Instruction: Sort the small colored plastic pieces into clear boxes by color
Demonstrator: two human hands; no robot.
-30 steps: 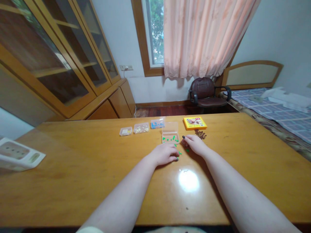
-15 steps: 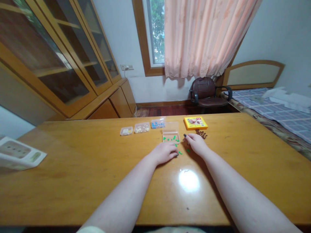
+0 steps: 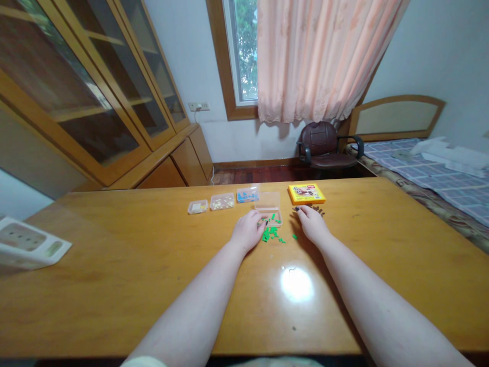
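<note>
My left hand (image 3: 247,230) rests on the wooden table (image 3: 114,265) with its fingers curled against the near left corner of a small clear box (image 3: 269,216) whose lid stands open. A little heap of green pieces (image 3: 272,234) lies on the table just in front of that box, right of my left fingertips. My right hand (image 3: 311,222) lies palm down to the right of the box, fingers stretched out, their tips at a scatter of small brown pieces (image 3: 318,209). Nothing is in it.
Three more small clear boxes (image 3: 222,201) stand in a row to the left of the open one. A yellow packet (image 3: 306,193) lies behind the brown pieces. A white carton (image 3: 26,248) sits at the table's left edge. Beyond the table are a chair (image 3: 324,145) and a bed.
My left hand has moved forward and left to the clear box, uncovering a heap of green pieces. My right hand has slid a little farther away, toward the brown pieces.
</note>
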